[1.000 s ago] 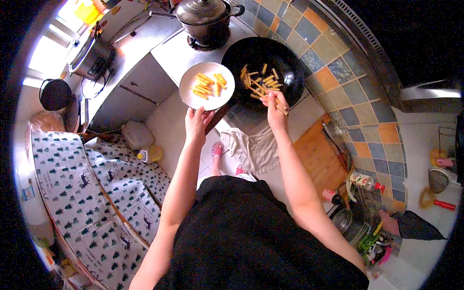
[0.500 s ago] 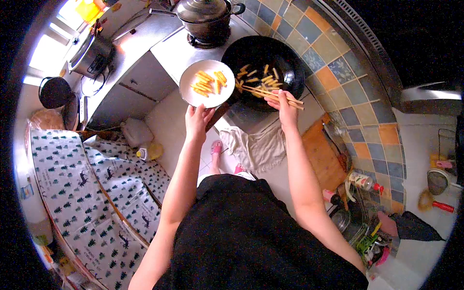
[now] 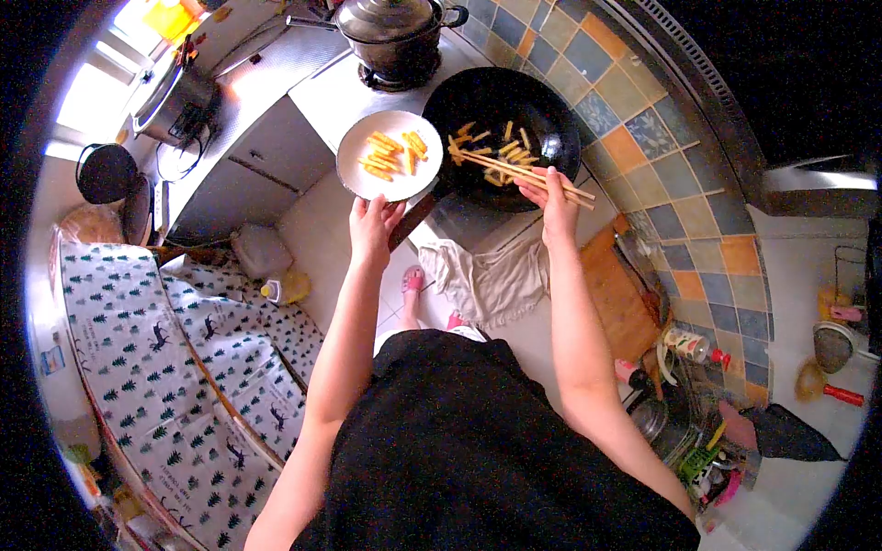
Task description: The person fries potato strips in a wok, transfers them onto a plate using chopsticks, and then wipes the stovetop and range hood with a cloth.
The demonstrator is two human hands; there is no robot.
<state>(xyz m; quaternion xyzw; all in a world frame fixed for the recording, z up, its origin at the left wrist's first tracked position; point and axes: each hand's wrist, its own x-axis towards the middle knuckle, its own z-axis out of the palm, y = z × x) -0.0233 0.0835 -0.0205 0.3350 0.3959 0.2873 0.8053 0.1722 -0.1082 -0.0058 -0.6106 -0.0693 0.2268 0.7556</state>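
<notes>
My left hand [image 3: 372,230] grips the near rim of a white plate [image 3: 356,182], held level beside the wok. Several golden fries [image 3: 382,152] lie on that plate. In my right hand [image 3: 555,204] is a pair of wooden chopsticks [image 3: 514,168], slanting down to the left into a black wok [image 3: 549,101]. Their tips are among more fries [image 3: 511,147] at the left side of the wok; whether a fry is pinched between them I cannot tell.
A lidded metal pot [image 3: 390,41] stands on the back burner. Below the wok a pale cloth [image 3: 487,280] hangs at the counter front, with a wooden board [image 3: 620,289] to its right. A patterned cloth [image 3: 175,386] covers a surface at the left.
My right hand has moved slightly right and down with the chopsticks, whose tips stay at the wok's left side. The plate has shifted slightly left.
</notes>
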